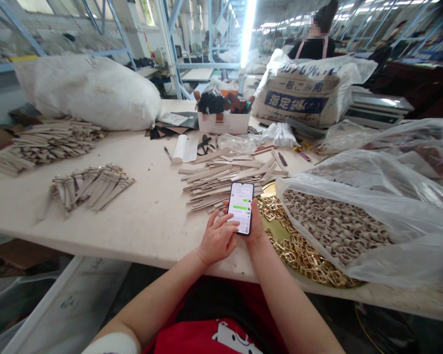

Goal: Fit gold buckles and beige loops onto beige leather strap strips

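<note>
Holding the phone (240, 207) from behind, my right hand (256, 231) has a closed grip on it above the bench (147, 216) edge. Beside it I see the clear bag of rings (354, 221) and gold buckles (302, 255). My left hand (217, 239) touches the screen with loose fingers, holding nothing.

Both your forearms come up from the bottom edge and meet near the middle, bare to the elbow. Your left hand (217, 239) lies palm down, with the fingers (227, 225) bent and spread and the tips pointing to the right. Your right hand (256, 227) is just beside it, almost touching, turned more upright, the wrist bent and the fingers curled in a grip. Your left elbow has a white wrap.
</note>
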A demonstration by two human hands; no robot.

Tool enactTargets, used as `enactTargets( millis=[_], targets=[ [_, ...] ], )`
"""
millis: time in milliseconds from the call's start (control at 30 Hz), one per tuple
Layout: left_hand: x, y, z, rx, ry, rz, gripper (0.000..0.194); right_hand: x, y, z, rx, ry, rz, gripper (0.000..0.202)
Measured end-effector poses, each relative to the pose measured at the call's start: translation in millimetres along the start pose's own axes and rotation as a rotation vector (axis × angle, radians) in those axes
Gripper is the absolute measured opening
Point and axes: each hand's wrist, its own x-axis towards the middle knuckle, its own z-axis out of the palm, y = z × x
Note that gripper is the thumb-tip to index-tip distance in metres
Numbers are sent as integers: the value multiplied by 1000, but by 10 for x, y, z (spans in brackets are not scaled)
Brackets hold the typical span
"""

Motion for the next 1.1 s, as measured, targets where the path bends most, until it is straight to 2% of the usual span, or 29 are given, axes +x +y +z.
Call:
enactTargets(
  millis=[333,600,900,1100],
  targets=[
    [13,12,3,35,-50,-25,19,-4,8,1,-15,11,16,56],
    [8,5,-18,24,85,-71,17,-10,-6,26,-5,7,6,60],
    [4,-10,8,25,21,-81,14,-10,-8,24,8,16,-7,59],
    [16,1,-4,44,52,-96,14,-12,-6,60,-9,39,-21,58]
  ],
)
